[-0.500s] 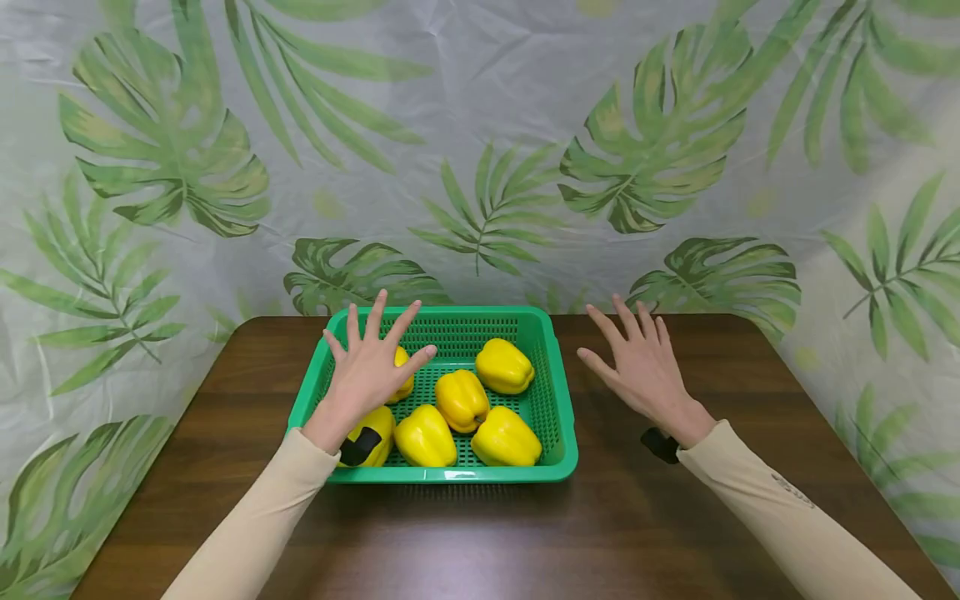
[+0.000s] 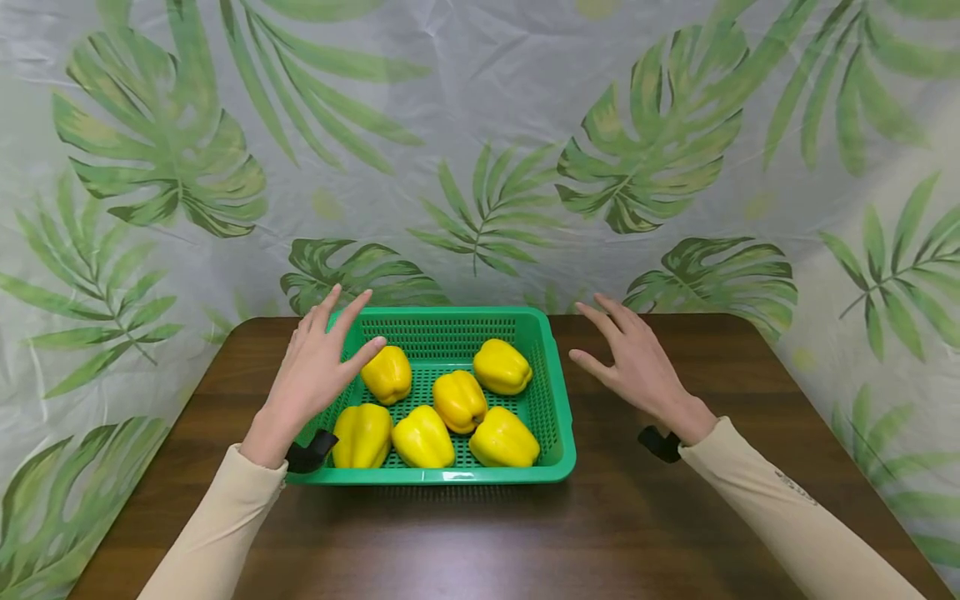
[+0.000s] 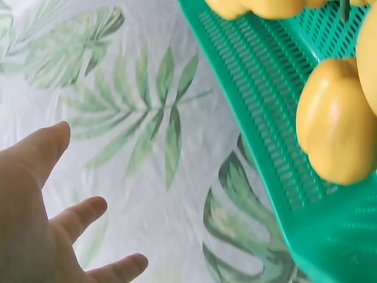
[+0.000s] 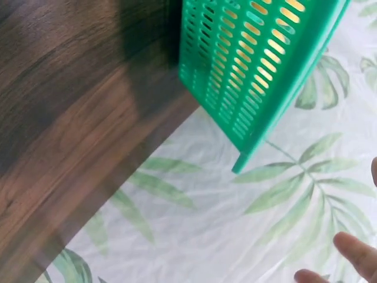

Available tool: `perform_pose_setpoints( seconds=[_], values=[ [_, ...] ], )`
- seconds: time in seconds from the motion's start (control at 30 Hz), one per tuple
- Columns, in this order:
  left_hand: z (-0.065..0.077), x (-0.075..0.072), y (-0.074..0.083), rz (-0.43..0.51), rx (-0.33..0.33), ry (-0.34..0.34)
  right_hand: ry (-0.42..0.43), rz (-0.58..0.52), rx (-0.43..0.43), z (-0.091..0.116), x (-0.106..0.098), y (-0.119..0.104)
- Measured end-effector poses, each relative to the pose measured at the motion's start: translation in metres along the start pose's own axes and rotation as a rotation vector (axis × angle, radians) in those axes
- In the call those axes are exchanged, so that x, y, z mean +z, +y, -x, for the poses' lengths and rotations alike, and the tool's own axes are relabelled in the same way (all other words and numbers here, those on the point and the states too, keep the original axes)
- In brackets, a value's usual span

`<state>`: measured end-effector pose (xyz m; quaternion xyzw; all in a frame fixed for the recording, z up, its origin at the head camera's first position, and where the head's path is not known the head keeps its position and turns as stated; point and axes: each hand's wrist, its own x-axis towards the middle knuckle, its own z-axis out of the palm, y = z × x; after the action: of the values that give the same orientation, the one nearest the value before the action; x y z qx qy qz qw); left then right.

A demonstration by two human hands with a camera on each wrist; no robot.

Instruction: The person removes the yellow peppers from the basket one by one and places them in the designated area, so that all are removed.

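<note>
Head view: green basket (image 2: 442,476) sits on the brown wooden table (image 2: 450,542), toward its far edge, six yellow peppers (image 2: 387,375) inside: two at the back, one in the middle, three along the near side. Left hand (image 2: 309,371) is over the basket's left side, fingers spread, gripping nothing; it covers part of that rim, and from here I can't tell whether it touches. Right hand (image 2: 637,367) is right of the basket with a gap, fingers extended, also empty. Hands well apart; each wrist has a black band (image 2: 660,444), and both sleeves (image 2: 217,517) are beige. Leaf-print cloth (image 2: 480,83) behind. Only this view gets all six peppers plus both hands. Left wrist view: thumb and fingers stand clear of the basket, cloth showing in between, which settles the contact question for those digits. Also adds a green stem (image 3: 344,9) at top right; peppers partly cut off by the frame. Right wrist view: just fingertips at the lower right, apart from the basket. Shows the slotted outer wall, yellow visible through the slots, and the table edge, which head view has only from above.
</note>
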<state>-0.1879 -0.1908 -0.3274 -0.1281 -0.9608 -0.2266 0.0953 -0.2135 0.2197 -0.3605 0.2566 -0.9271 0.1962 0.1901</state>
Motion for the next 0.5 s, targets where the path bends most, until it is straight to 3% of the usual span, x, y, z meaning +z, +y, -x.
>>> perform_pose_setpoints(
  seconds=[0.27, 0.5],
  values=[
    [0.012, -0.023, -0.026, 0.138, -0.010, 0.039, -0.057, -0.173, 0.019, -0.001, -0.003, -0.012],
    [0.019, -0.034, -0.053, 0.253, -0.023, 0.041, -0.093, -0.337, -0.003, -0.001, -0.002, -0.026]
  ],
)
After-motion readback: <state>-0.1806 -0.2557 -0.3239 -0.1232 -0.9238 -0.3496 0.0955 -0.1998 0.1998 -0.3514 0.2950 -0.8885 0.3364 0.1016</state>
